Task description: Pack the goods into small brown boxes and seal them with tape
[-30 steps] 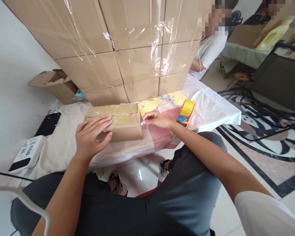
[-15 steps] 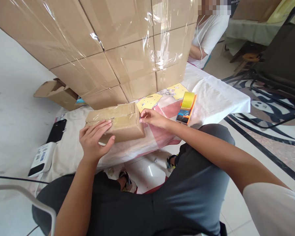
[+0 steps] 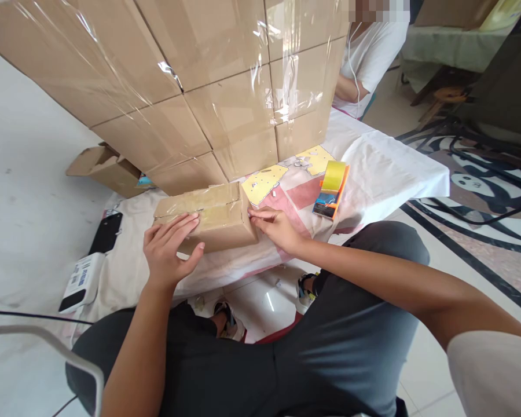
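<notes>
A closed cardboard box [image 3: 228, 215] with clear tape along its top seam lies in front of me on the cloth-covered table [image 3: 382, 147]. My left hand [image 3: 168, 246] rests on the box's top and near side, fingers stretched out and thumb apart. At the box's right end, the thumb and fingertips of my right hand [image 3: 281, 229] are pinched together against the edge. Whatever they pinch is too small to make out. To the right of that hand lies an orange tape dispenser [image 3: 330, 190] with a roll of yellowish tape.
A tall wall of taped cardboard boxes [image 3: 238, 124] stands directly behind. On the left are an open box [image 3: 108, 171], a black phone [image 3: 105, 233] and a white device [image 3: 83, 281]. A person in a white shirt [image 3: 375, 55] sits beyond the stack.
My right hand has shifted slightly down along the box's end, its fingers straighter. My left hand stays on the box. The whole view has moved a little.
</notes>
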`<action>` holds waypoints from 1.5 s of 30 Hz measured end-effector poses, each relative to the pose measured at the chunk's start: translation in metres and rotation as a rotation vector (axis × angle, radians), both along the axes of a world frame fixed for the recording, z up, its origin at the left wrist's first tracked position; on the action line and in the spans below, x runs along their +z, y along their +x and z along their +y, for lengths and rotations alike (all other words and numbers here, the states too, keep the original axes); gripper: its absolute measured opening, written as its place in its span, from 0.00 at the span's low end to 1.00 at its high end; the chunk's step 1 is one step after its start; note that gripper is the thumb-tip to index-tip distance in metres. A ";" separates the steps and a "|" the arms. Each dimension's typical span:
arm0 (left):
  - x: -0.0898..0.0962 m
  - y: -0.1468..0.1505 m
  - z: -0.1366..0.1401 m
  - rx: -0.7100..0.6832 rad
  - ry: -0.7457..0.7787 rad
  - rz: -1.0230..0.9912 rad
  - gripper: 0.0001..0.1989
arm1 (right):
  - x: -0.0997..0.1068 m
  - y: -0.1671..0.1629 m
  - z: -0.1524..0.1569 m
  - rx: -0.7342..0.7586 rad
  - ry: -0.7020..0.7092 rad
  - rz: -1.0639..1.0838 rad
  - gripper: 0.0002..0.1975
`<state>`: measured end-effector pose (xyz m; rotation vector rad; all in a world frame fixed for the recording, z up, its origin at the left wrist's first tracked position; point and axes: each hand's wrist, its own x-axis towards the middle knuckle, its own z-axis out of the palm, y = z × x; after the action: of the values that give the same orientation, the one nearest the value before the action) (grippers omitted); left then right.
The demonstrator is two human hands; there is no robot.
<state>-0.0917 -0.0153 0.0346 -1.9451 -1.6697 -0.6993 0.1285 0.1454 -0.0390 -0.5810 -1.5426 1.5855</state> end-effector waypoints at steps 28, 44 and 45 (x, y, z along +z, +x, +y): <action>0.004 0.007 0.001 0.023 -0.079 -0.088 0.22 | 0.016 0.018 0.013 0.192 -0.093 -0.107 0.15; 0.006 0.008 0.002 0.016 -0.108 -0.092 0.22 | 0.003 0.013 0.016 -0.023 0.026 -0.040 0.10; 0.006 0.008 0.002 0.014 -0.113 -0.088 0.22 | 0.001 0.010 0.015 -0.041 0.027 -0.028 0.09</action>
<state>-0.0837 -0.0131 0.0408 -2.0044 -1.8095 -0.7084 0.1386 0.1605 -0.0378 -0.6180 -1.5605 1.5291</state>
